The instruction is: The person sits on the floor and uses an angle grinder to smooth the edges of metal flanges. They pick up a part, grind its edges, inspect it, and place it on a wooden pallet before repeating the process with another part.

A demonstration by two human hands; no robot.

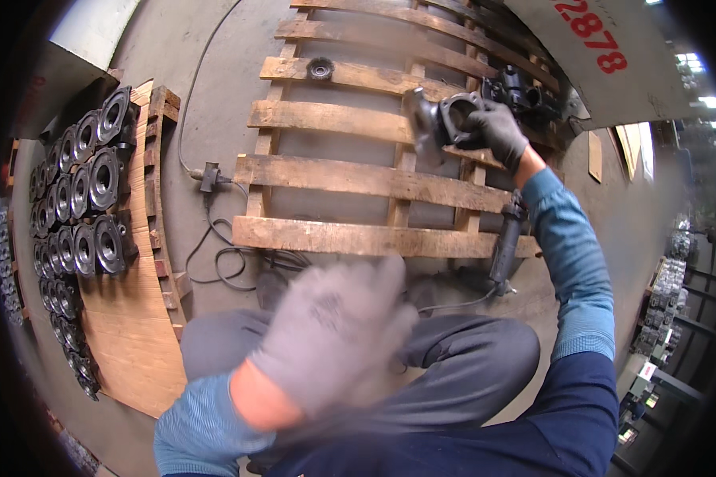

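My right hand (498, 134), in a dark grey glove, grips the flange edge of a metal casting (456, 119) above the far right of a wooden pallet (334, 235). Close beyond that hand, more dark castings (516, 89) rest on the pallet. In front of my lap my left hand (340, 328), in a light grey glove, is blurred; no object shows in it. An angle grinder (506, 241) leans on the pallet's near right corner. Towards the pallet's far left lies a round wire brush wheel (320, 70).
Rows of flanged metal castings (104, 179) stand on a cardboard sheet (125, 334) over another pallet at left. A power cable with a connector (210, 177) loops over the floor between the pallets. A large pale box-like object (608, 59) bearing red digits stands at the far right.
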